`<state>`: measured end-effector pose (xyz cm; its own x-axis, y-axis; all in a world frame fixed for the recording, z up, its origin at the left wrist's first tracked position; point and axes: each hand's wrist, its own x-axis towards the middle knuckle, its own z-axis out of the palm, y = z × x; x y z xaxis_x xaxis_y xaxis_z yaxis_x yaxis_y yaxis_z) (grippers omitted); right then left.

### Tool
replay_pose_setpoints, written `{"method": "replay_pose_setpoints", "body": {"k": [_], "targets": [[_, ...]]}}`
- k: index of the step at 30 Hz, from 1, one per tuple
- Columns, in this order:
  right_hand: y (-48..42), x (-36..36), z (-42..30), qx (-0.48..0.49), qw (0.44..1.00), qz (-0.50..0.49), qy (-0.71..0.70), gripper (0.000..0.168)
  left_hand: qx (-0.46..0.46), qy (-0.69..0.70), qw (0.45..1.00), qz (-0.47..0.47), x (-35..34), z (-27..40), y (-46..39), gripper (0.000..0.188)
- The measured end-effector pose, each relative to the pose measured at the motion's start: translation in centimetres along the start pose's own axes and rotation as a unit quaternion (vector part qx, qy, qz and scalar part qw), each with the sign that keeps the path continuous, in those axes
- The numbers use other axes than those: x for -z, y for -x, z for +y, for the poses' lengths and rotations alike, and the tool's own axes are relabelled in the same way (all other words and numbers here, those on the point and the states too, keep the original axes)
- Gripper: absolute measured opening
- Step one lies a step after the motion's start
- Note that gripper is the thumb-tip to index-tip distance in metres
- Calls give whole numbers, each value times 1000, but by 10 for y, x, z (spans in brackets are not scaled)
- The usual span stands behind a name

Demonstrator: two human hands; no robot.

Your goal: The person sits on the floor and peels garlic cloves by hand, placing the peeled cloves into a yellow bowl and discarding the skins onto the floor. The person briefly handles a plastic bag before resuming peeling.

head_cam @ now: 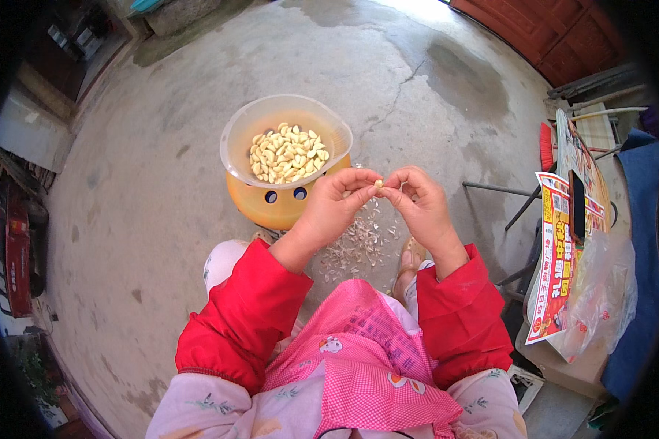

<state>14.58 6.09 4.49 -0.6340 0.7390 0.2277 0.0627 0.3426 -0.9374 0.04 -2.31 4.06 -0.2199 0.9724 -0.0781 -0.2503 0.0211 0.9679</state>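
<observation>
A small garlic clove (379, 183) is pinched between the fingertips of my left hand (340, 197) and my right hand (422, 200). The fingers of both hands curl inward, so their palms are hidden. Just beyond my left hand stands a translucent plastic basin (232, 144) holding many peeled garlic cloves (288, 153). It rests on a yellow plastic stool (252, 202) with round holes in its side. Papery garlic skins (357, 247) lie scattered on the floor below my hands.
On the right, a printed flyer (554, 263), a dark phone (577, 206) and a clear plastic bag (601, 296) lie on a seat-like surface. Thin metal legs (497, 189) reach toward me. The concrete floor (159, 137) has damp patches. A red vehicle (16, 258) stands far left.
</observation>
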Motion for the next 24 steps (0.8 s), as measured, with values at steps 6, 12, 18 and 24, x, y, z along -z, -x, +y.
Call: {"method": "replay_pose_setpoints", "body": {"k": [6, 12, 18, 24], "targets": [[0, 1, -14, 23, 996, 43, 69, 10, -46, -6, 999, -7, -4, 1, 0, 15], [-1, 1, -17, 83, 988, 38, 124, 11, -45, -12, 999, 21, -6, 0, 1, 16], [0, -1, -16, 100, 982, 27, 159, 8, -6, 22, 1000, 20, -5, 1, 0, 19], [1, -3, -11, 83, 985, 65, 135, 9, -21, 27, 998, 44, -6, 1, 1, 18]]}}
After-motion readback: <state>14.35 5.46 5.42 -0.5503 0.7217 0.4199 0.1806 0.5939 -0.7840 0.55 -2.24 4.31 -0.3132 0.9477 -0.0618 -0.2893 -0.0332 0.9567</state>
